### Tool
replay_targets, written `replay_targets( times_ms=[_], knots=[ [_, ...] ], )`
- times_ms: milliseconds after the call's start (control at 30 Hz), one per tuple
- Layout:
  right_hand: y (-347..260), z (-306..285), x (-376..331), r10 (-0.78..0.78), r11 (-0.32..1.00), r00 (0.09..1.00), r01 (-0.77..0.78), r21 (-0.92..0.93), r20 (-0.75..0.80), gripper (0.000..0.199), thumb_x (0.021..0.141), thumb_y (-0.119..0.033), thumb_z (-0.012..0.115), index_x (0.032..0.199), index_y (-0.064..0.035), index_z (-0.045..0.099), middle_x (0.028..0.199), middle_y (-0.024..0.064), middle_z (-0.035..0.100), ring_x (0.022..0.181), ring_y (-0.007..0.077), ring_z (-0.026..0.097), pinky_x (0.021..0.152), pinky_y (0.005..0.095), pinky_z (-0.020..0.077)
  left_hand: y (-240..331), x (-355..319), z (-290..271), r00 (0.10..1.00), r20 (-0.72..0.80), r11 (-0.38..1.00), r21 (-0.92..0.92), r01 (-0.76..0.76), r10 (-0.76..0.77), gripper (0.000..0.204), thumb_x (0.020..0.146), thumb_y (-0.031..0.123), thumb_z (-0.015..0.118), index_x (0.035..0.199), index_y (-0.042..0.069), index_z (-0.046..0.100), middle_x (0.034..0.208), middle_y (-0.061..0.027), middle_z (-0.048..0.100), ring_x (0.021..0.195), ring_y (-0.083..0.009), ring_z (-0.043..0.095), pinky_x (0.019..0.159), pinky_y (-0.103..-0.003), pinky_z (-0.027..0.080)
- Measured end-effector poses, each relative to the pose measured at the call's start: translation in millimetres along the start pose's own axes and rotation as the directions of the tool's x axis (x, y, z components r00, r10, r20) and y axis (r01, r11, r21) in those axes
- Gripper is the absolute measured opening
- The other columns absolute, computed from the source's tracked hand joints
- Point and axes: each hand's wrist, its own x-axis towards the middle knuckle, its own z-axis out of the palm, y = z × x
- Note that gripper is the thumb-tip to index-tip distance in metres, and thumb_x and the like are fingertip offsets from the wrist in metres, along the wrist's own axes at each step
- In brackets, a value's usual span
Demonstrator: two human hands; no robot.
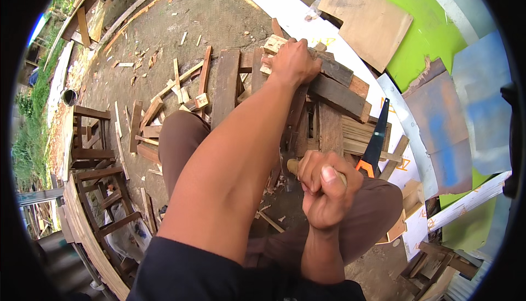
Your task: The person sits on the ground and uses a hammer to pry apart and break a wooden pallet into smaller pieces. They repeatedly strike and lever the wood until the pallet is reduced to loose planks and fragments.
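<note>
My left hand [296, 62] reaches forward across the work and is closed over a pale wood block [274, 44] at the top of a stack of dark wooden pieces. Close to my right knee, my right hand [327, 183] is wrapped round the wooden handle [293, 166] of a tool. Its dark metal part [287, 179] shows only partly, so I cannot tell its exact kind. Short dark blocks [339, 96] lie just right of my left hand. A handsaw [376, 139] with a black blade and orange handle rests right of the stack.
Wood offcuts [150, 115] and chips litter the ground to the left. Wooden frames [104, 191] stand at the far left. On the right lie a white board [296, 5], a plywood piece [364, 21], a green sheet [416, 5] and blue-stained panels [438, 131].
</note>
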Motion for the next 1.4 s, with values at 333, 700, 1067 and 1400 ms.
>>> replay_targets(
  times_ms=[333, 700, 1067, 1400],
  knots=[
    [-5, 4, -21, 0.001, 1.0, 0.998, -0.002, -0.013, -0.056, 0.027, 0.089, -0.013, 0.052, 0.067, 0.002, 0.048, 0.059, 0.0077, 0.047, 0.051, 0.0139, 0.042, 0.049, 0.0307, 0.0316, -3, -15, 13, 0.989, -0.121, 0.996, 0.023, -0.084, 0.086, 0.052, 0.082, 0.037, 0.069, 0.107, -0.008, 0.069, 0.106, -0.0314, 0.072, 0.105, -0.046, 0.07, 0.098, -0.05, 0.055],
    [-42, -25, 34, 0.079, 0.933, 0.945, 0.043, -0.357, 0.319, 0.021, 0.09, -0.005, 0.05, 0.084, 0.0055, 0.067, 0.093, 0.0136, 0.069, 0.075, 0.0171, 0.066, 0.071, 0.0292, 0.0532, 8, -5, 9, 0.989, -0.147, 0.999, 0.028, -0.024, 0.028, 0.045, 0.08, 0.038, 0.071, 0.103, -0.001, 0.075, 0.101, -0.0257, 0.075, 0.1, -0.0425, 0.073, 0.092, -0.052, 0.057],
    [-39, -8, 40, 0.339, 0.938, 0.858, -0.341, -0.066, 0.387, 0.045, 0.089, -0.036, 0.052, 0.064, 0.0015, 0.055, 0.055, 0.0081, 0.05, 0.051, 0.013, 0.046, 0.05, 0.0263, 0.0358, 14, -5, 1, 0.995, 0.038, 0.99, 0.11, 0.091, -0.096, 0.053, 0.086, 0.037, 0.065, 0.129, 0.006, 0.07, 0.143, -0.0142, 0.061, 0.129, -0.0355, 0.062, 0.102, -0.082, 0.037],
    [-33, 6, 12, 0.177, 0.978, 0.979, -0.164, -0.129, 0.099, 0.045, 0.093, -0.002, 0.066, 0.056, -0.0032, 0.04, 0.051, -0.0031, 0.038, 0.049, 0.0044, 0.03, 0.047, 0.0288, 0.0231, 17, 1, 4, 0.992, 0.074, 0.993, 0.072, 0.095, -0.1, 0.054, 0.087, 0.039, 0.069, 0.128, 0.004, 0.07, 0.144, -0.0149, 0.057, 0.134, -0.0379, 0.058, 0.109, -0.086, 0.028]
  ],
)
